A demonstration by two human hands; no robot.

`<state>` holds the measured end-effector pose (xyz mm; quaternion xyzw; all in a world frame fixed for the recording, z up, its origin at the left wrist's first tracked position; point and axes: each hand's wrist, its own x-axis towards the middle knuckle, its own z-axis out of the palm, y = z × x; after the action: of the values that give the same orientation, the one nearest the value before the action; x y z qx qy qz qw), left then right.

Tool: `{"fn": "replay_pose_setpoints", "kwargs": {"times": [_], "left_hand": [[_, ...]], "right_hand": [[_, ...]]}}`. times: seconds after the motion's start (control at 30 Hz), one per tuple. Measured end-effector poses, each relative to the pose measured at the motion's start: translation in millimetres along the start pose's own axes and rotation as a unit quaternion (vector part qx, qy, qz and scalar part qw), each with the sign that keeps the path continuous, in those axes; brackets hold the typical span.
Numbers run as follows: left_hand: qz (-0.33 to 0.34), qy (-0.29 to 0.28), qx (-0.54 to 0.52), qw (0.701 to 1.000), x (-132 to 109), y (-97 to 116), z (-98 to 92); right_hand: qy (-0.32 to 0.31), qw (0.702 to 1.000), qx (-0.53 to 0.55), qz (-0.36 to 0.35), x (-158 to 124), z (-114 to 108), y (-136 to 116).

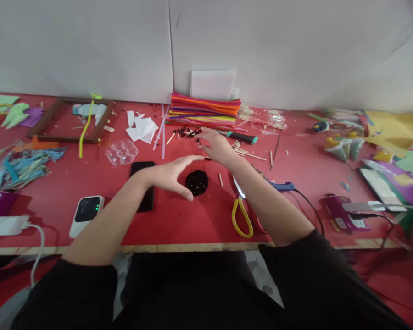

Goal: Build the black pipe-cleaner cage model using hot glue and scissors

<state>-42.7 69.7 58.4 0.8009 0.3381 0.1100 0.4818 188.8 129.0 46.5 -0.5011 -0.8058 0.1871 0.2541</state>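
A round black disc (197,183) with small light specks lies on the red table in front of me. My left hand (170,176) hovers beside it on the left, thumb and fingers spread, with nothing visible between them. Farther back, my right hand (216,145) reaches over a scatter of small black pieces (189,132); its fingers are apart and seem to hold nothing. One dark bit (208,159) lies between the two hands. Under my left wrist is a black phone (146,197). Yellow-handled scissors (241,215) rest beside my right forearm.
Bundled colourful pipe cleaners (203,112) lie at the back, with a green-and-black-handled tool (242,137) near them. To the left are a wooden frame (37,120), a clear plastic case (121,152) and a white device (86,215). A blue-handled corded tool (284,186) lies right.
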Motion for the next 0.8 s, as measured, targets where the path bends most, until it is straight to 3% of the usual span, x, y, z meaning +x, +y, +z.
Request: {"fn": "replay_pose_setpoints", "kwargs": {"times": [0.17,0.33,0.43,0.53,0.8], "left_hand": [[0.034,0.054,0.005,0.998,-0.6,-7.4,30.4],[0.039,0.08,-0.038,0.995,-0.5,-13.5,40.3],[0.058,0.099,-0.123,0.986,-3.7,-13.8,43.2],[0.034,0.081,-0.178,0.98,-5.3,-12.9,45.2],[0.014,0.054,-0.14,0.989,-5.0,-9.0,45.1]], "right_hand": [[0.016,0.997,0.057,-0.042,-54.4,-14.3,-22.6],[-0.031,0.973,0.148,-0.174,-101.4,-22.4,-32.1],[-0.036,0.969,0.153,-0.189,-106.9,-23.1,-26.1],[-0.021,0.967,0.176,-0.184,-107.1,-20.2,-18.3],[0.063,0.953,0.259,-0.144,-116.7,-3.1,-9.1]]}}
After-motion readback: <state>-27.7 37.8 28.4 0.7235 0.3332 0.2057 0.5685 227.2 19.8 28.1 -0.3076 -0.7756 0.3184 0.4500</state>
